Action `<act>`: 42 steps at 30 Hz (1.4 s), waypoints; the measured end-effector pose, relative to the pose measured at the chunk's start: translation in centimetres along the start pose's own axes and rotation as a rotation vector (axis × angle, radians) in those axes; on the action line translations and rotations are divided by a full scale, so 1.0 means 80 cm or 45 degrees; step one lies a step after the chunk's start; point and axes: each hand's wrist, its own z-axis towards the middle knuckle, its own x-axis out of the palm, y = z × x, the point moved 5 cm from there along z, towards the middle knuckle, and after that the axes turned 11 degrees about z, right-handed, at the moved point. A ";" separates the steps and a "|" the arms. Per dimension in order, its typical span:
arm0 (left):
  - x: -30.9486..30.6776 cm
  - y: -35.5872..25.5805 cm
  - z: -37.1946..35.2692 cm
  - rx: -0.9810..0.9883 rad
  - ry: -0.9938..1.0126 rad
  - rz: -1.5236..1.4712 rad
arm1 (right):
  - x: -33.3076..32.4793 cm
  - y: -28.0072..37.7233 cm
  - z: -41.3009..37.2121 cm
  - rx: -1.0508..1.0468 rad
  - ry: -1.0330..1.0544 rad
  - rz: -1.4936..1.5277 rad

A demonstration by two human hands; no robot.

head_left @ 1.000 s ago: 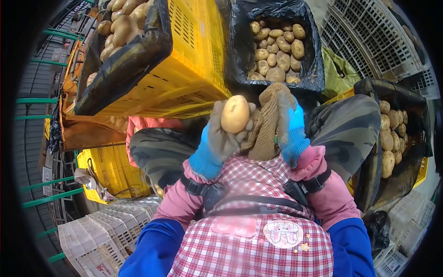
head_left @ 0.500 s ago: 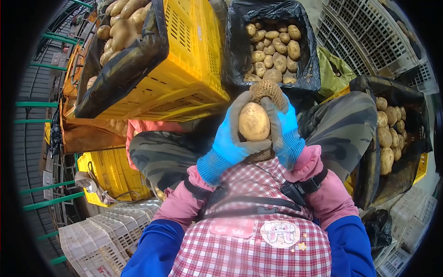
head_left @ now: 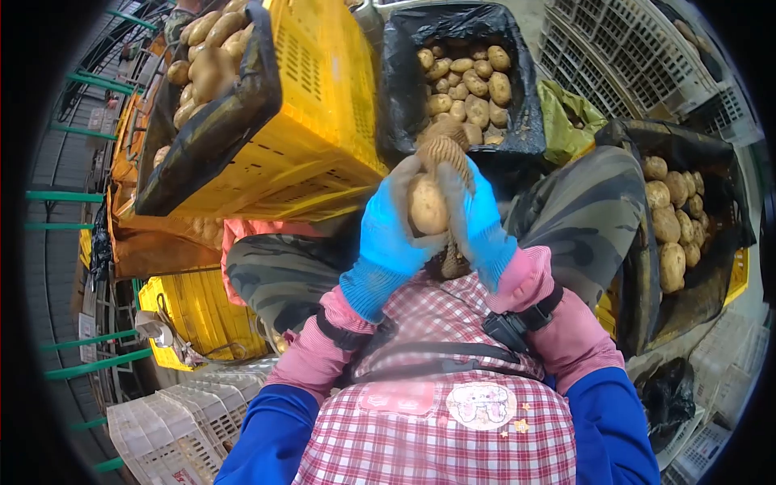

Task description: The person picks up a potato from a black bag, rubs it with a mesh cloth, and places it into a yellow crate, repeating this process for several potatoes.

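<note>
A pale, round potato (head_left: pixel 428 205) sits between my hands, in front of my lap. My left hand (head_left: pixel 391 230), in a blue and grey work glove, curls around its left side and underside. My right hand (head_left: pixel 477 222), gloved alike, is closed on a brown knitted cloth (head_left: pixel 446 153) and presses along the potato's right side. The cloth bunches above the potato, and another piece of it shows below. Motion blurs the fingers and the cloth.
A black-lined crate (head_left: pixel 529 105) of potatoes stands ahead. At left, a yellow crate (head_left: pixel 323 137) tilts toward me, with larger potatoes. Another lined crate (head_left: pixel 638 315) with potatoes is at my right. White crates (head_left: pixel 166 420) stand lower left, and more are stacked upper right.
My hands have moved slightly left in view with the potato. My right hand has turned, and the knitted cloth now stretches further along the potato's right side. The view has shifted a little.
</note>
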 end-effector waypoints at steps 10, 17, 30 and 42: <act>0.123 -0.270 0.139 0.779 0.718 -0.397 | -0.052 0.066 -0.016 -0.059 -0.201 0.120; 0.256 -0.387 0.194 0.895 0.979 -0.542 | -0.055 0.088 -0.017 0.015 -0.259 0.171; 0.248 0.216 0.526 0.979 0.771 1.406 | -0.047 0.203 0.062 0.281 -0.027 0.102; 0.340 0.422 0.509 -0.465 0.375 0.991 | -0.102 0.237 0.096 0.494 -0.700 0.112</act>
